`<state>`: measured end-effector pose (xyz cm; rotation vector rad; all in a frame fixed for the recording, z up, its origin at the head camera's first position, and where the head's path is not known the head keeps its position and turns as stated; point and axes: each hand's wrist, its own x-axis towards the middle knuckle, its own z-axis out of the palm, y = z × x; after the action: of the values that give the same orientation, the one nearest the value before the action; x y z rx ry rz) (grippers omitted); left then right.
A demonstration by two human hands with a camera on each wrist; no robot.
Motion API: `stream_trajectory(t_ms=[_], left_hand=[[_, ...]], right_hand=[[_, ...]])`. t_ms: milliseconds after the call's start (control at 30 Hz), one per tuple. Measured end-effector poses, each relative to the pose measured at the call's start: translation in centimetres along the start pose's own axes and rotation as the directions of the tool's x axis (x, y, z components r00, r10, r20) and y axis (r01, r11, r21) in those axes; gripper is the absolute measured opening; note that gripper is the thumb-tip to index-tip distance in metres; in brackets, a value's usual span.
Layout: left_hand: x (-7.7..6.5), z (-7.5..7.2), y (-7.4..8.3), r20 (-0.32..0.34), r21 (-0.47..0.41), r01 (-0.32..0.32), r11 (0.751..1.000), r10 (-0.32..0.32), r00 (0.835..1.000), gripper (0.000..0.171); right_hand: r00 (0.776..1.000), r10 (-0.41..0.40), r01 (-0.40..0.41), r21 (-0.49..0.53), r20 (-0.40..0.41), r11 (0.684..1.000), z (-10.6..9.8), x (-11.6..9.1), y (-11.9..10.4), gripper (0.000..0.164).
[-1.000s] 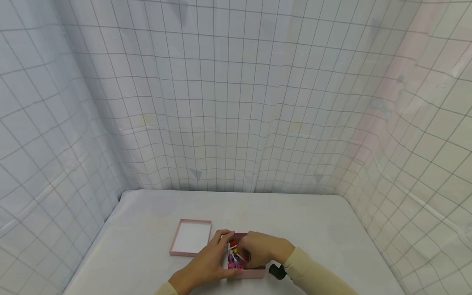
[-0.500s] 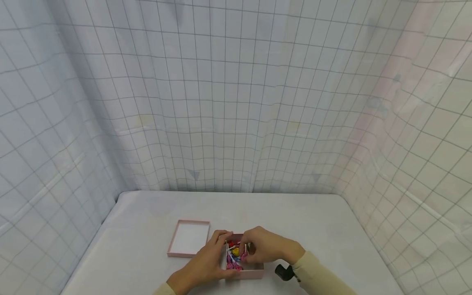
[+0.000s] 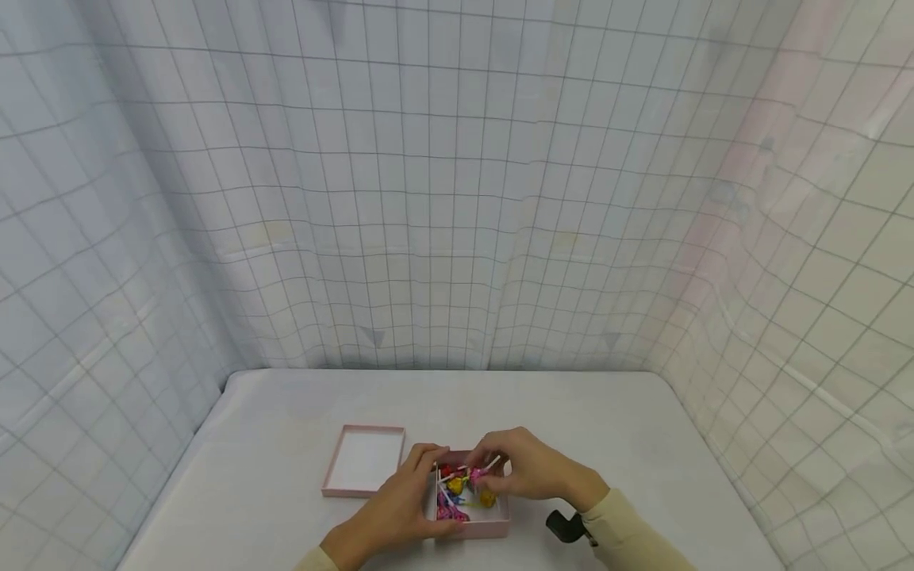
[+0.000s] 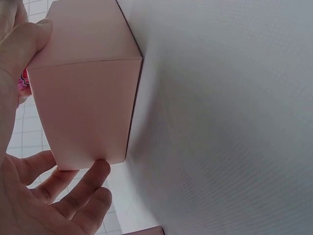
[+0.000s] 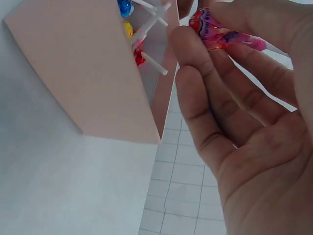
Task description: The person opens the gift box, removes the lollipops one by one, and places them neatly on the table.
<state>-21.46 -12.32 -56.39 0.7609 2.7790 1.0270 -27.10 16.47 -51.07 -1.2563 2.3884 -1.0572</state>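
Observation:
A pink open-topped box (image 3: 480, 530) stands on the table, with several wrapped lollipops (image 3: 452, 507) inside. My left hand (image 3: 396, 503) holds the box from its left side, the thumb at the near wall and the fingers at the far one; the left wrist view shows the fingertips on the pink cardboard. Over the right part of the box, my right hand (image 3: 531, 468) pinches a pink-wrapped lollipop (image 5: 211, 30) between thumb and fingers. White sticks and blue, yellow and red wrappers show past the box wall (image 5: 83, 68) in the right wrist view. A yellow lollipop (image 3: 487, 498) lies below the right hand.
The pink-rimmed lid (image 3: 366, 461), white inside, lies upturned on the white table (image 3: 607, 428) to the left of the box. A black device (image 3: 564, 526) sits at the right wrist. White gridded curtains (image 3: 443, 198) enclose the table at the back and sides.
My right hand has risen out of the box and moved right, a pink lollipop now showing in its fingers. The yellow lollipop beneath it has come into sight. My left hand keeps its hold.

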Motion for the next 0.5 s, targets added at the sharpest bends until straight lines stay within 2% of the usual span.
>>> stream_trajectory(t_ms=[100,300,500], left_hand=[[-0.1,-0.1,-0.1,-0.004,0.011,-0.002,1.0,0.002,1.0,0.117],[-0.1,-0.2,0.3,0.033,-0.002,0.06,0.998,-0.06,0.998,0.118],[-0.2,-0.1,0.3,0.024,-0.001,0.037,0.999,-0.037,0.999,0.117]], right_hand=[[0.999,-0.005,0.005,-0.008,-0.039,1.0,-0.3,-0.4,0.2,0.022],[0.996,0.007,-0.006,0.012,-0.092,1.0,-0.9,-1.0,0.9,0.02],[0.988,-0.009,0.006,-0.026,-0.152,1.0,-1.3,-1.7,2.0,0.024]])
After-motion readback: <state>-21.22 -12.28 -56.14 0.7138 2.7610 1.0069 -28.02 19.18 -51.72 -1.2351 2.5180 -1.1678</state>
